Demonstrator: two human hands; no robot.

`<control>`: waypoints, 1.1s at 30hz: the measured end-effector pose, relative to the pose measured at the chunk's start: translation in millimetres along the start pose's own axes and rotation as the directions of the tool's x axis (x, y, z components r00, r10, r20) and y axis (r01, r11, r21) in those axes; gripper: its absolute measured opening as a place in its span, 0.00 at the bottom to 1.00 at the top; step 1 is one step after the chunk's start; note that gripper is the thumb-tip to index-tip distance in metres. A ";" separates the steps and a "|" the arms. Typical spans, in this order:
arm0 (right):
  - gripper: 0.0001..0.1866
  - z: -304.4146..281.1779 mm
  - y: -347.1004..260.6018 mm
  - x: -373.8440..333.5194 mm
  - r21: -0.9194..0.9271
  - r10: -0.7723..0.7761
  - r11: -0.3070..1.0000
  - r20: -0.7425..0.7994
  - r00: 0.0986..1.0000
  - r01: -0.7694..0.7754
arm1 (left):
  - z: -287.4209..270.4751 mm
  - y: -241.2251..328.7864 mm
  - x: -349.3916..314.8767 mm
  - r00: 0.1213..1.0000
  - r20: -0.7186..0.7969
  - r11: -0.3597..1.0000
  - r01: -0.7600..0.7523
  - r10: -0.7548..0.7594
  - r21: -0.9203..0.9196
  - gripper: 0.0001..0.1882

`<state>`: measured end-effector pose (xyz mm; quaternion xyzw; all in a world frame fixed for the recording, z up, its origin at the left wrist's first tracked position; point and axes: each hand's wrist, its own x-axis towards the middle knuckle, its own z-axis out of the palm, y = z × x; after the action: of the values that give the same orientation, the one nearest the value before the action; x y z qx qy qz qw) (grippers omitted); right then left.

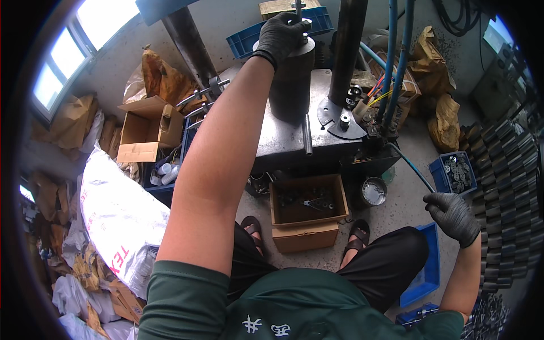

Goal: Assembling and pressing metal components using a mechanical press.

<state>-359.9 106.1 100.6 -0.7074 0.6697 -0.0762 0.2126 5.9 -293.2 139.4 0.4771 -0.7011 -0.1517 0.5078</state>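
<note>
My left hand point(277, 38), in a dark glove, reaches far forward to the top of an upright dark steel cylinder point(292, 85). Its fingers close around a small metal part point(306, 24) there, right beside a thin vertical rod point(298, 7); the part is half hidden by the glove. My right hand point(453, 218), gloved too, is wrapped around the end of a long lever point(412, 165) that slants up to the machine. The cylinder stands on a thick metal machine table point(277, 139) between two dark columns. A short bar point(307, 135) lies at the table's front edge.
Below the table sits an open cardboard box point(306, 235) with metal parts, between my feet. A can point(374, 191) stands right of it. A blue bin of round parts point(453, 173) and stacked metal pieces point(507, 192) line the right; a white sack point(116, 218) lies left.
</note>
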 end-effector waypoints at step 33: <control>0.18 -153.1 4.4 205.3 -0.288 -0.244 0.958 -0.844 0.478 -0.019 | 1.0 -7.6 3.4 0.981 0.051 0.976 -0.193 0.188 0.104 0.28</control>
<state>-405.3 -125.5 200.0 -0.6343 0.6399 -0.3503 -0.2557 8.8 -300.1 135.6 0.4314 -0.7611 -0.0737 0.4787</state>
